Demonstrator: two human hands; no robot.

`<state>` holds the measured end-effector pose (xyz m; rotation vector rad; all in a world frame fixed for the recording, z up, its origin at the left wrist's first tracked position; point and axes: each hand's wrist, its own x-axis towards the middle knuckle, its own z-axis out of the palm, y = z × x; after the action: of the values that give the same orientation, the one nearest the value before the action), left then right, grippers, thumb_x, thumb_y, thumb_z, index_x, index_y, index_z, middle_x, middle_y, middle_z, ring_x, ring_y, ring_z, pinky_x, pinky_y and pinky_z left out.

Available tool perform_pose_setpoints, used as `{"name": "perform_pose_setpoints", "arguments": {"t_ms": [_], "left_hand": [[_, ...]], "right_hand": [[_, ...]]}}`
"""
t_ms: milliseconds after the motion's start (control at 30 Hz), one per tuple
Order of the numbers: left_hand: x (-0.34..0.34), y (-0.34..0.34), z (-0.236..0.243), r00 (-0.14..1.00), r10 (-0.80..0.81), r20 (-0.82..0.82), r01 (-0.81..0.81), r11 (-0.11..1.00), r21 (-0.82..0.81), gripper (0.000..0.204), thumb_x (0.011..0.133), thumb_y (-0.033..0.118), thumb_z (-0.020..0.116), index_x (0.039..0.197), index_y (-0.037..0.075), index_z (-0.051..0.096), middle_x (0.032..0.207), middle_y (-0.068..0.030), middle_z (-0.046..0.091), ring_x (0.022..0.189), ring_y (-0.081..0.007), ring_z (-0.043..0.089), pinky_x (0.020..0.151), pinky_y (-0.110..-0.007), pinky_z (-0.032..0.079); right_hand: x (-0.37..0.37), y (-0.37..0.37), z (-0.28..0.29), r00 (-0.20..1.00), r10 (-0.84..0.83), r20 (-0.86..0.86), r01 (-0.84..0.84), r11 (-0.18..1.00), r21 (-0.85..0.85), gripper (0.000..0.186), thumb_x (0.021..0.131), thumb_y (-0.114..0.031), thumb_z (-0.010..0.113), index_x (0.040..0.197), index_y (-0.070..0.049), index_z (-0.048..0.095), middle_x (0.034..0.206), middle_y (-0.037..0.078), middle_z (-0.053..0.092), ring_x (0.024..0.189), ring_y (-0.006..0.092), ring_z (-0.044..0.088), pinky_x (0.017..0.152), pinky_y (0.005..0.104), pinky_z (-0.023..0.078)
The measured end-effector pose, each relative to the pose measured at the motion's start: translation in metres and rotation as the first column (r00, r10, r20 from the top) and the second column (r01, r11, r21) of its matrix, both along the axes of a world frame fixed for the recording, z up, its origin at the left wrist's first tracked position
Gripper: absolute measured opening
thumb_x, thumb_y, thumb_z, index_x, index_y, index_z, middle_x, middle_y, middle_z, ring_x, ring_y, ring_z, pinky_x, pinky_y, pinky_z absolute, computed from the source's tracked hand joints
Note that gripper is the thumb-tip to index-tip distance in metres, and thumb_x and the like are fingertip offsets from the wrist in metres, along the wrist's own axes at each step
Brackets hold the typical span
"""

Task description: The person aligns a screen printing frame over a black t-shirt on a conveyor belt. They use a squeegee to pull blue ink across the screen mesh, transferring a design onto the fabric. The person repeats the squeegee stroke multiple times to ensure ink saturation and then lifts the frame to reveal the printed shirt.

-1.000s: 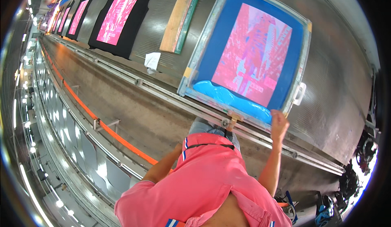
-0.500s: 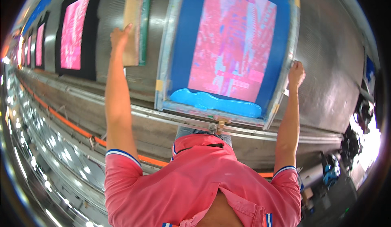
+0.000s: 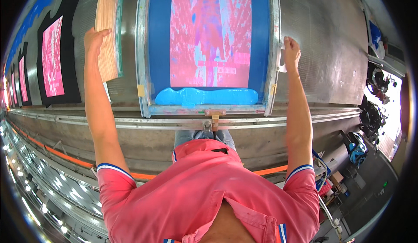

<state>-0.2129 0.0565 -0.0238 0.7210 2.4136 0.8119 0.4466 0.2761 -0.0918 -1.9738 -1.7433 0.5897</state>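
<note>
My left hand [image 3: 96,40] grips the wooden squeegee [image 3: 108,60] with a green blade, which lies on the metal table left of the screen. My right hand [image 3: 291,47] is closed at the white handle [image 3: 282,68] on the right rail of the screen frame [image 3: 141,69]. The screen has a blue border [image 3: 159,42] round a pink printed image [image 3: 210,38]. A thick band of light blue ink [image 3: 204,96] lies along its near end.
Dark shirts [image 3: 69,77] with pink prints [image 3: 53,58] line the metal table [image 3: 326,55] to the left. A steel rail [image 3: 326,116] runs along the near edge, with an orange bar [image 3: 52,149] below. Dark piled items [image 3: 374,116] are at the right.
My left hand has come up from low by my body to the squeegee. My right hand has moved from the frame's near corner up to the handle. The view has turned, squaring the screen.
</note>
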Motion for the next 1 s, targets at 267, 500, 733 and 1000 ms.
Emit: {"name": "perform_pose_setpoints", "arguments": {"t_ms": [267, 500, 733, 1000], "left_hand": [[0.111, -0.062, 0.146, 0.849, -0.312, -0.425, 0.386, 0.917, 0.097, 0.037, 0.083, 0.025, 0.075, 0.114, 0.007, 0.071, 0.096, -0.0153, 0.074, 0.086, -0.0272, 0.072, 0.076, -0.040, 0.051], [0.275, -0.080, 0.102, 0.577, -0.794, -0.192, 0.788, 0.603, -0.123, 0.017, 0.079, 0.019, 0.075, 0.096, 0.015, 0.076, 0.085, -0.0110, 0.074, 0.084, -0.0321, 0.072, 0.076, -0.048, 0.055], [0.307, -0.066, 0.037, 0.486, -0.874, 0.031, 0.830, 0.450, -0.329, 0.024, 0.071, 0.019, 0.083, 0.095, 0.015, 0.077, 0.086, -0.0118, 0.074, 0.087, -0.0340, 0.070, 0.075, -0.046, 0.053], [0.257, -0.082, 0.003, 0.570, -0.807, 0.151, 0.761, 0.450, -0.468, 0.023, 0.063, 0.011, 0.083, 0.086, 0.010, 0.079, 0.083, -0.0161, 0.074, 0.084, -0.0341, 0.070, 0.075, -0.046, 0.053]], "right_hand": [[-0.012, -0.079, 0.172, 0.967, 0.134, -0.217, -0.009, 0.870, 0.493, 0.048, 0.096, -0.027, 0.071, 0.134, -0.001, 0.059, 0.140, 0.018, 0.052, 0.125, 0.0323, 0.054, 0.109, 0.0442, 0.043], [-0.059, -0.166, 0.210, 0.398, 0.801, 0.448, -0.910, 0.407, 0.081, 0.065, 0.072, -0.029, 0.086, 0.131, -0.014, 0.064, 0.134, 0.010, 0.061, 0.130, 0.0335, 0.052, 0.111, 0.0497, 0.038], [-0.038, -0.167, 0.128, 0.507, 0.842, 0.186, -0.729, 0.534, -0.429, 0.019, 0.075, -0.019, 0.076, 0.088, -0.006, 0.072, 0.084, 0.017, 0.072, 0.085, 0.0391, 0.070, 0.079, 0.0485, 0.054], [-0.039, -0.160, 0.086, 0.488, 0.860, 0.151, -0.738, 0.499, -0.455, 0.028, 0.066, -0.023, 0.074, 0.089, -0.007, 0.075, 0.087, 0.017, 0.072, 0.085, 0.0395, 0.069, 0.078, 0.0484, 0.055]]}}
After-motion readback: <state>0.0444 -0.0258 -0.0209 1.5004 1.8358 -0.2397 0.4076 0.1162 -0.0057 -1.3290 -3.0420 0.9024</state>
